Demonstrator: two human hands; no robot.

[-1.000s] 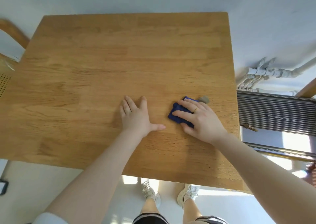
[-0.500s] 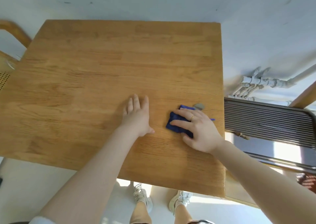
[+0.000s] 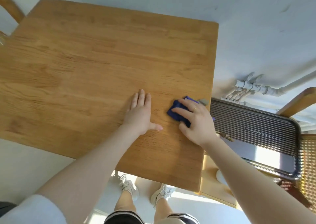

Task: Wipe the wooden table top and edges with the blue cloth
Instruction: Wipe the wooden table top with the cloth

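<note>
Wooden table (image 3: 95, 66): 1, bare top, seen from above. Blue cloth (image 3: 177, 111): 1, bunched, lying on the top near the right edge, partly covered. Right hand (image 3: 196, 121): on the cloth, fingers (image 3: 181, 111) spread and pressing it down, thumb at its near side; ring on 1 finger. Left hand (image 3: 141, 114): palm flat on the wood just left of the cloth, fingers straight, thumb out. Slatted rack (image 3: 253, 129): beside the table's right edge.
</note>
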